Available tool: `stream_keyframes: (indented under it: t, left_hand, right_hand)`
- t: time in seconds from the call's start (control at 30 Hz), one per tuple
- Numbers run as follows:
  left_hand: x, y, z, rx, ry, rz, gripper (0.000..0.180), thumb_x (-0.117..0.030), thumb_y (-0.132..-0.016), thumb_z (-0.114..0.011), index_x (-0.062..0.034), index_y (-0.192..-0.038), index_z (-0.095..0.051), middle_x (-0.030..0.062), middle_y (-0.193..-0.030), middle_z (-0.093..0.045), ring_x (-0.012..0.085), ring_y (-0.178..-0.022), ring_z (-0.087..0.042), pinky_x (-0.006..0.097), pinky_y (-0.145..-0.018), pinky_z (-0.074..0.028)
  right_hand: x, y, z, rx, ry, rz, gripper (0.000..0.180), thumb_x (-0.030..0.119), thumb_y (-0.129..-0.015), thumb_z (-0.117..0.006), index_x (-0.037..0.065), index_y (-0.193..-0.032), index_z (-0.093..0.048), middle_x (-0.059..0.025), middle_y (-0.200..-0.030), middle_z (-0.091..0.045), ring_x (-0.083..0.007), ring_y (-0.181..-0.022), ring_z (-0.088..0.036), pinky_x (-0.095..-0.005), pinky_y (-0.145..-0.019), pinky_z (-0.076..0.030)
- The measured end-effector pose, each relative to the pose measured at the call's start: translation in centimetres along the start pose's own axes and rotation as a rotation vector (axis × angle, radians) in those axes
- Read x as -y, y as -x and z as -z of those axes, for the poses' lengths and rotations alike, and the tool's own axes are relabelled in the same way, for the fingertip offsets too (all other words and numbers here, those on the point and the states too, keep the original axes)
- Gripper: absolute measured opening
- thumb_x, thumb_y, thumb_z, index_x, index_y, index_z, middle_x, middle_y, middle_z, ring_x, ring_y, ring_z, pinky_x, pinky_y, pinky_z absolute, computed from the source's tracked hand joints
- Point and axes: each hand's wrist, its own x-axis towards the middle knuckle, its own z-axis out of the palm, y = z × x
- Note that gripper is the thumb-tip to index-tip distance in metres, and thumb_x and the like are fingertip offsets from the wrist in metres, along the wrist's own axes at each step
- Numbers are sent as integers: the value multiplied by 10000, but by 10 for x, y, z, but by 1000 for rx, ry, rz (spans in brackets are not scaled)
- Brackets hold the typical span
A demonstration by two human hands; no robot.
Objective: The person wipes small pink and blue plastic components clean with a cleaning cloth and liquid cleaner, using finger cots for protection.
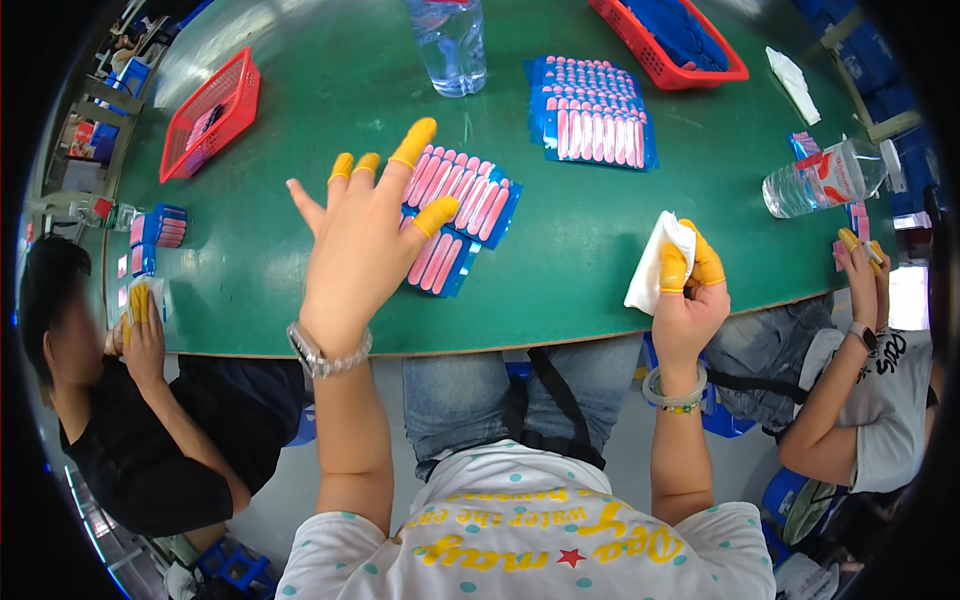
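Yellow finger cots cover the thumb and several fingers of my left hand [360, 240], which is open with its fingers spread. It hovers at or just over a group of slim pink rounded pieces on blue backing [485, 205]; whether the thumb touches them I cannot tell. Another blue-backed set of pink pieces [440, 265] lies nearer to me, partly hidden by that hand. My right hand [690, 305], also in yellow finger cots, pinches a folded white cloth [647, 272] above the green table [560, 290], near its front edge.
A larger stack of blue-backed pink pieces [600, 120] lies farther back. Behind stand a water bottle [447, 50] and a red basket with blue contents [690, 45]. Another red basket [212, 115] is at left, a bottle [825, 180] at right. Co-workers' hands [145, 325] work on both sides.
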Motion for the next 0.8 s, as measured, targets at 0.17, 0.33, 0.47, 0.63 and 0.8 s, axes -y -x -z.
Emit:
stream_keyframes:
  t: [0.17,0.33,0.47,0.63,0.8]
  left_hand:
    - [-7,-3,-8,69,-50,33,750,-505,-887,-652,-215,-1521,-374,148,-1213,-646,376,-1319,-475,744,-1094,-112]
    - [-16,7,0,5,-20,-7,724,-489,-869,-679,-203,-1487,-432,131,-1159,-641,352,-1293,-490,741,-1095,-124]
    - [-24,14,3,-66,-79,-75,687,-432,-838,-727,-211,-1446,-495,108,-1145,-598,331,-1269,-481,733,-1095,-149]
    - [-27,13,2,-112,-48,-100,654,-402,-831,-738,-214,-1421,-527,97,-1157,-577,315,-1267,-469,730,-1096,-156]
    - [-24,11,5,-73,-91,-56,647,-394,-822,-746,-223,-1410,-538,95,-1179,-568,309,-1275,-458,734,-1093,-158]
  right_hand:
    - [-1,1,0,-1,6,26,305,80,-921,-694,-61,-1188,-653,-98,-1053,-711,-119,-903,-665,-250,-794,-535]
    - [0,1,1,11,24,15,312,82,-919,-697,-60,-1193,-651,-104,-1060,-713,-124,-912,-668,-255,-800,-537]
    - [-1,0,-1,1,-1,9,312,83,-920,-697,-63,-1192,-650,-108,-1062,-715,-125,-912,-669,-258,-804,-539]
    - [-1,0,-1,-1,21,26,307,81,-919,-697,-64,-1186,-652,-109,-1052,-718,-124,-906,-670,-258,-799,-540]
    - [-1,-1,-1,7,40,32,306,85,-919,-699,-65,-1181,-654,-109,-1043,-720,-123,-897,-672,-257,-792,-542]
